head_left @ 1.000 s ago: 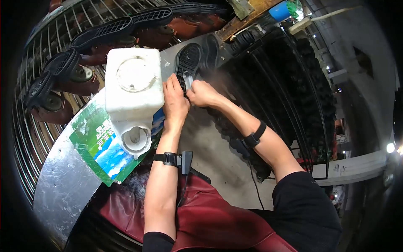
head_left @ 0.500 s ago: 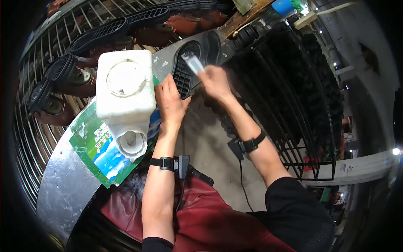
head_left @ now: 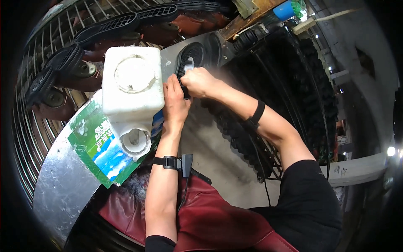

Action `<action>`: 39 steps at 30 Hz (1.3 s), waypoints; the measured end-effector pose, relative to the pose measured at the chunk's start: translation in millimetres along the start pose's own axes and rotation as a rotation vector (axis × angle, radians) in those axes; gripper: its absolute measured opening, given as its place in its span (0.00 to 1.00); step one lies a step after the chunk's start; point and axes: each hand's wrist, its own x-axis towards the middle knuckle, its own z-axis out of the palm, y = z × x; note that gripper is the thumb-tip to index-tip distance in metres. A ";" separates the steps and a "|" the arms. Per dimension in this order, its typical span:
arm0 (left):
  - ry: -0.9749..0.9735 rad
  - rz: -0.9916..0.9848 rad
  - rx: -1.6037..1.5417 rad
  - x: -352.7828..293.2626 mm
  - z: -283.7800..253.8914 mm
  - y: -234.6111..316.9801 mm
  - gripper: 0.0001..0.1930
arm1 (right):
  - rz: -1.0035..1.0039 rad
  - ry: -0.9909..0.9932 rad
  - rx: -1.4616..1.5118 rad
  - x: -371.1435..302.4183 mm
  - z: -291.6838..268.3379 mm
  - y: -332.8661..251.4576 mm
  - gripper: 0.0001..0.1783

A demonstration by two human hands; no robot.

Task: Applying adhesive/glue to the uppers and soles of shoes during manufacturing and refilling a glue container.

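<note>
A black shoe sole (head_left: pixel 194 49) with a gridded inner face lies on the metal bench, partly hidden under my hands. My left hand (head_left: pixel 175 107) grips its near end, fingers along the left side and the thumb at the near right. Closed in a fist, my right hand (head_left: pixel 200 82) holds what looks like a flat pale brush (head_left: pixel 189 64) over the sole. Most of its handle is hidden in the fingers. Another black sole (head_left: pixel 213 48) lies just to the right. Left of my left hand stands a white plastic container (head_left: pixel 132 94) with an open spout.
Under the container is a green and blue printed sheet (head_left: pixel 90 147) on the metal bench (head_left: pixel 63 185). A wire rack (head_left: pixel 31 138) on the left holds several brown shoes with black soles (head_left: pixel 109 29). Many black soles hang on a rack (head_left: pixel 285 88) at right.
My right hand has moved left and toward me with the brush, its forearm swinging more level. My left hand stays on the sole. The whole view has shifted slightly.
</note>
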 end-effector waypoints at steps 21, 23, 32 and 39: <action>-0.010 -0.006 0.019 -0.3 -3.8 2.0 0.53 | 0.890 0.776 1.821 -35.6 50.5 -10.5 0.19; -0.050 -0.014 0.018 1.6 -4.9 5.0 0.52 | 0.915 0.797 1.142 -18.6 54.2 1.2 0.21; 0.067 0.028 0.044 -1.7 1.7 -8.5 0.38 | 0.946 0.371 0.696 0.2 28.6 -51.8 0.18; -0.012 -0.039 -0.002 -6.3 -3.2 -6.4 0.46 | 0.923 0.206 1.961 -60.1 44.1 -49.6 0.15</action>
